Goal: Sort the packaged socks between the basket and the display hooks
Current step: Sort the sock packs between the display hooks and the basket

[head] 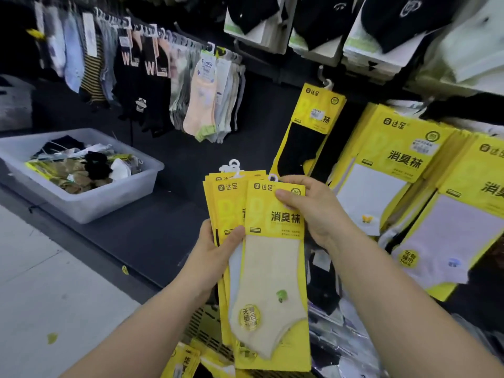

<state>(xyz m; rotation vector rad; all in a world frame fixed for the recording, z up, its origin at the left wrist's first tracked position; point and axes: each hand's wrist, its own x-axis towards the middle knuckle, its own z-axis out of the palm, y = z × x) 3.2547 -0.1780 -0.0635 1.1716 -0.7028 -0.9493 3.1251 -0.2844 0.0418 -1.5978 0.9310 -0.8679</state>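
My left hand (218, 246) grips a fanned stack of yellow sock packs (226, 203) by its left edge, thumb across the front. The front pack (275, 268) holds a cream ankle sock with a small green motif. My right hand (311, 211) pinches that front pack at its top right corner, near its white hanger. Just beyond, a yellow pack with a black sock (308, 132) hangs on a display hook (326, 83). More yellow packs with white socks (387, 170) hang to the right. A clear plastic basket (109, 203) with loose socks sits at the left.
A row of assorted socks (152, 85) hangs on hooks along the dark back wall. Black socks on white cards (321, 25) hang above. Yellow packs (182, 361) lie in a dark basket below my arms. Pale floor lies at the lower left.
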